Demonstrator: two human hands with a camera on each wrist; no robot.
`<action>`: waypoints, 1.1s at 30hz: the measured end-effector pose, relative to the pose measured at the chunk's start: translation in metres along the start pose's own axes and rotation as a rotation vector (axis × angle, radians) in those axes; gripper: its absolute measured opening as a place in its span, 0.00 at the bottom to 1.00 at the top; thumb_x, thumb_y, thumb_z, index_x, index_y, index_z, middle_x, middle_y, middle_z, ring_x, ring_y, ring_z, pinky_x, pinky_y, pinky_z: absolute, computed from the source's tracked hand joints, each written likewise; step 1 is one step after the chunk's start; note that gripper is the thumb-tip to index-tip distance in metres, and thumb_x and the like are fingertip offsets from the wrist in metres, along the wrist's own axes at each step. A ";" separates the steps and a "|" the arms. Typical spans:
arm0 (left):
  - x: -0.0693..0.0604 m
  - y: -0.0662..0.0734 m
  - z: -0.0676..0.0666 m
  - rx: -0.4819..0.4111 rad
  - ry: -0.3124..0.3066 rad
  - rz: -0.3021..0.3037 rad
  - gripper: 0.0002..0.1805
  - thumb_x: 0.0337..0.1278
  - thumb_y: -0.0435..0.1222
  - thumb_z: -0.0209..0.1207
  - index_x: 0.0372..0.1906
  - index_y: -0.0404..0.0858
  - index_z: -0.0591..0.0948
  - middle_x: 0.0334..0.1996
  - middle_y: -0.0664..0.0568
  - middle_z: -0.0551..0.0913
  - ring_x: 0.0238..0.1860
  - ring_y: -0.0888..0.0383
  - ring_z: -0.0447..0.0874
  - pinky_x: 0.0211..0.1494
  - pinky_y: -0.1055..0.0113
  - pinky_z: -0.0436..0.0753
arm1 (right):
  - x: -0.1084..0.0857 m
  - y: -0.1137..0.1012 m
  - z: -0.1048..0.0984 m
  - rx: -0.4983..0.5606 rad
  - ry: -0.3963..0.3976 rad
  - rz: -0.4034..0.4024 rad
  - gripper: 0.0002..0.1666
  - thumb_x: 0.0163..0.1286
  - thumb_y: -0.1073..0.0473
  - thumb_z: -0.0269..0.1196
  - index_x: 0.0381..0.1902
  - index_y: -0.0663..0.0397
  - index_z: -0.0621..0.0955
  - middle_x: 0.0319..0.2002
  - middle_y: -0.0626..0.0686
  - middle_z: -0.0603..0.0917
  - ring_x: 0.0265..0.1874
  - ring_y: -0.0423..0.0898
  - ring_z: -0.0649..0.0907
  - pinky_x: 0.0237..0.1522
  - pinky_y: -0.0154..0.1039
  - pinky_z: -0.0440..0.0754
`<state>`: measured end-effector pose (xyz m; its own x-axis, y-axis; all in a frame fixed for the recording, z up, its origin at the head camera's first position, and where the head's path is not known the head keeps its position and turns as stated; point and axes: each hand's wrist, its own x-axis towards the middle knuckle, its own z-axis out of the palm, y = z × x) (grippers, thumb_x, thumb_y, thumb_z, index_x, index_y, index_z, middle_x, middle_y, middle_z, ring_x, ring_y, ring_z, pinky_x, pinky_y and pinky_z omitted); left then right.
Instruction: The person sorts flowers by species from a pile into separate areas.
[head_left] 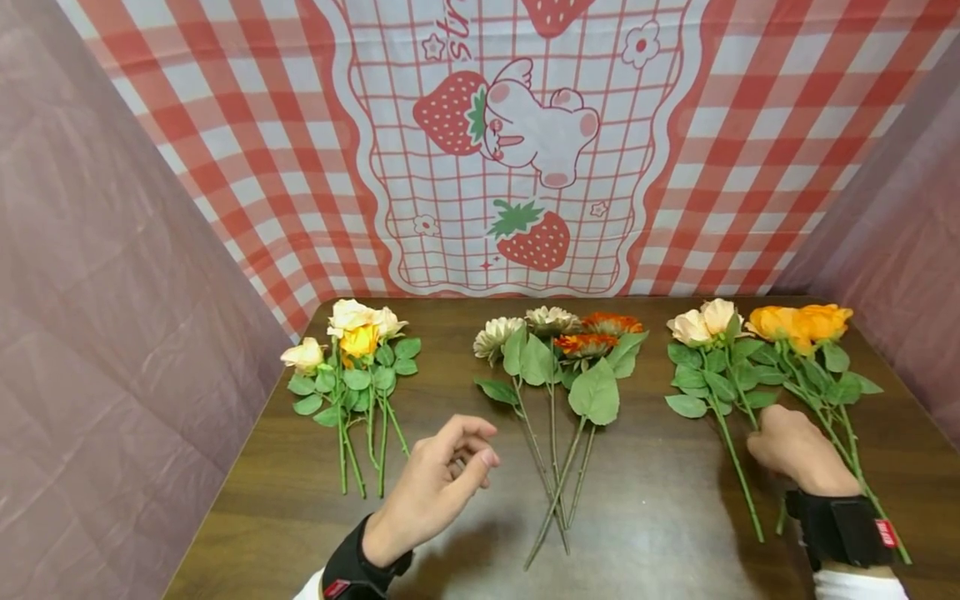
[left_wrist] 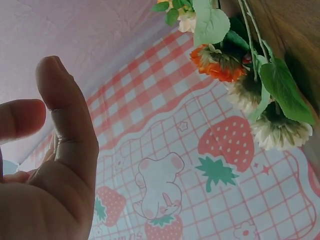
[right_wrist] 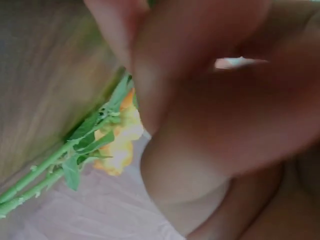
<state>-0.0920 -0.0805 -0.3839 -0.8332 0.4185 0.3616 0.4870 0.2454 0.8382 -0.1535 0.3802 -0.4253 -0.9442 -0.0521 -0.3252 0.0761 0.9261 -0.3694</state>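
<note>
Your R hand (head_left: 797,450) pinches a cream, green-stemmed rose (head_left: 719,320) on the brown wood-grain table (head_left: 652,508), nr orange-yellow roses (head_left: 801,327); your L hand (head_left: 433,477), loosely bent, empty, hovers nr white/orange daisy-like blooms (head_left: 587,343).

In the head view, pale glare is spread over the surface (head_left: 652,475) toward its near edge and soft shadows are cast beside the left hand (head_left: 435,483) and the right hand (head_left: 802,450), the latter being heavily blurred and dimly lit in the right wrist view.
</note>
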 end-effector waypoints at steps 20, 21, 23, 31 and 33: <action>0.002 -0.005 -0.005 0.063 -0.011 0.018 0.12 0.65 0.24 0.55 0.50 0.37 0.76 0.32 0.50 0.86 0.27 0.64 0.82 0.27 0.69 0.82 | 0.003 0.006 -0.002 -0.043 -0.054 0.110 0.09 0.67 0.61 0.60 0.28 0.59 0.78 0.22 0.54 0.71 0.23 0.50 0.73 0.27 0.47 0.69; 0.002 -0.005 -0.005 0.064 -0.015 0.017 0.12 0.66 0.24 0.55 0.50 0.37 0.76 0.32 0.50 0.86 0.27 0.64 0.82 0.27 0.69 0.82 | 0.003 0.006 -0.002 -0.044 -0.043 0.105 0.09 0.66 0.61 0.60 0.27 0.58 0.78 0.22 0.54 0.71 0.22 0.50 0.73 0.27 0.47 0.69; 0.002 -0.005 -0.005 0.067 -0.021 0.016 0.12 0.66 0.25 0.55 0.50 0.37 0.76 0.33 0.50 0.86 0.27 0.64 0.82 0.27 0.69 0.82 | 0.002 0.006 -0.001 -0.045 -0.019 0.095 0.11 0.65 0.60 0.61 0.24 0.57 0.76 0.21 0.53 0.71 0.22 0.49 0.73 0.26 0.46 0.69; 0.002 -0.006 -0.006 0.092 -0.050 0.023 0.10 0.67 0.25 0.55 0.50 0.37 0.76 0.33 0.50 0.86 0.28 0.67 0.80 0.28 0.72 0.81 | -0.001 0.007 -0.001 -0.043 0.018 0.076 0.21 0.66 0.56 0.62 0.16 0.48 0.67 0.18 0.48 0.65 0.19 0.47 0.70 0.24 0.44 0.67; 0.003 -0.007 -0.007 0.101 -0.058 0.019 0.10 0.67 0.26 0.54 0.50 0.37 0.77 0.33 0.49 0.86 0.28 0.65 0.81 0.28 0.72 0.81 | -0.002 0.007 -0.002 -0.043 0.010 0.076 0.22 0.68 0.55 0.60 0.16 0.48 0.67 0.17 0.47 0.63 0.18 0.46 0.69 0.23 0.44 0.66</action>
<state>-0.0998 -0.0875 -0.3859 -0.8087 0.4726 0.3501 0.5286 0.3229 0.7851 -0.1513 0.3878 -0.4256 -0.9393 0.0227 -0.3425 0.1345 0.9423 -0.3065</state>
